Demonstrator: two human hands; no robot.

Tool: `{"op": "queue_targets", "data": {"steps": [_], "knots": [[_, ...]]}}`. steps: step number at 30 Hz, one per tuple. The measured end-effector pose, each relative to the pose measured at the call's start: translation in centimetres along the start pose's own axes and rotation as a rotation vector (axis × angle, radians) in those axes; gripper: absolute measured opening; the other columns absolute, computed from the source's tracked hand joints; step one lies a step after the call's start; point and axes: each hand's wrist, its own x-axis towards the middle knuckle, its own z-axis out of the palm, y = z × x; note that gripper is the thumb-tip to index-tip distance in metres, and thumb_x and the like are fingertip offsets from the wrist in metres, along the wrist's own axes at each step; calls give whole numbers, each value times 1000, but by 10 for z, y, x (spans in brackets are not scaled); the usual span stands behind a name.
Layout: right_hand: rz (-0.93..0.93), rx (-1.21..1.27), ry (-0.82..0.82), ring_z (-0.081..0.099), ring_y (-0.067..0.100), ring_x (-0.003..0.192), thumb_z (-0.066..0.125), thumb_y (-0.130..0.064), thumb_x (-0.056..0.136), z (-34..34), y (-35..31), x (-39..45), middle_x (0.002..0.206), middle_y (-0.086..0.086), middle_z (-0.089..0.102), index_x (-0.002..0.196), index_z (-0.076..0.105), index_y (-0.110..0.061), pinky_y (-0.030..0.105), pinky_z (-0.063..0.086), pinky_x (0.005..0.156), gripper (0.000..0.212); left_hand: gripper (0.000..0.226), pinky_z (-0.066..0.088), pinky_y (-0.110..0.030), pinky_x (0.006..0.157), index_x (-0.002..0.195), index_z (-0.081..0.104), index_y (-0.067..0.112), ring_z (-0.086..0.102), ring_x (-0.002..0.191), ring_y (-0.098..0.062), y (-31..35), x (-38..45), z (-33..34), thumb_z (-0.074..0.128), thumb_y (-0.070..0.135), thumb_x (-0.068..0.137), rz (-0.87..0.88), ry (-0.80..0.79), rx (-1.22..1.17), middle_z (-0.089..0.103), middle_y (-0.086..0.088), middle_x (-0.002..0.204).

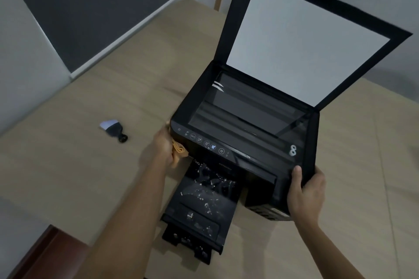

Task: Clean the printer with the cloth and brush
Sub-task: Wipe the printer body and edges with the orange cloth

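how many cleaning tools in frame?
2: brush lying on the table, left of the printer; orange cloth in the left hand against the printer's side.

Glossy blk plastic printer (249, 142), woodgrain table (113, 102)

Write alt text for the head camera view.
A person's left hand presses an orange cloth against the left side of a black printer with its lid raised, while the right hand grips its front right corner. A brush lies on the table.

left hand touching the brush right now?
Apart. The head view shows the brush lying alone on the table, with bare tabletop between it and the left hand, which holds an orange cloth against the printer.
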Motion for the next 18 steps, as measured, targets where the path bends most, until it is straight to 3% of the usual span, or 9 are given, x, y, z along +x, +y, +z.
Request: {"op": "queue_targets", "data": {"steps": [2,5,9,11,13,15,18], "knots": [[0,-21,7,42,36,122,38,-46,89,0,-1,-1,130,23,46,133,39,-1,42,35,100,63,44,59,-38,69,90,69,8,69,72,-25,1,-13,-6,46,46,93,-70,-75,-41,69,-15,89],[-4,-74,10,38,38,124,31,-54,88,1,2,-1,133,26,42,135,37,-2,47,33,105,70,43,59,-33,50,99,63,8,72,61,-21,1,-41,-27,35,40,101,-107,-161,-140,72,-13,80],[91,-378,74,33,49,127,22,-57,87,4,-2,-1,147,26,30,139,32,-5,58,23,105,74,43,60,-32,50,89,69,10,72,59,-18,5,-74,-73,38,38,99,-197,-180,-352,73,-9,65],[22,-496,136,28,51,129,31,-47,88,3,-19,-8,150,28,22,140,30,-7,63,18,104,65,45,60,-31,52,89,73,9,73,62,-18,9,-82,-91,40,38,98,-188,-194,-367,74,-9,72],[-191,-433,176,26,47,132,45,-34,90,10,-51,-29,151,26,19,140,34,-10,63,19,103,56,41,62,-33,60,107,69,9,74,75,-20,21,-93,-107,46,41,95,-171,-214,-345,73,-11,93],[-395,-206,14,28,38,136,57,-28,91,23,-91,-67,153,18,23,137,42,-18,56,26,107,50,45,62,-36,66,115,65,12,72,82,-22,27,-97,-111,54,45,87,-200,-256,-338,72,-11,98],[-633,95,-519,32,2,134,59,-41,89,50,-161,-139,151,-4,23,140,39,-34,18,32,106,55,44,61,-39,62,109,65,12,73,76,-25,35,-101,-115,51,48,89,-201,-294,-315,75,-12,84]]}}
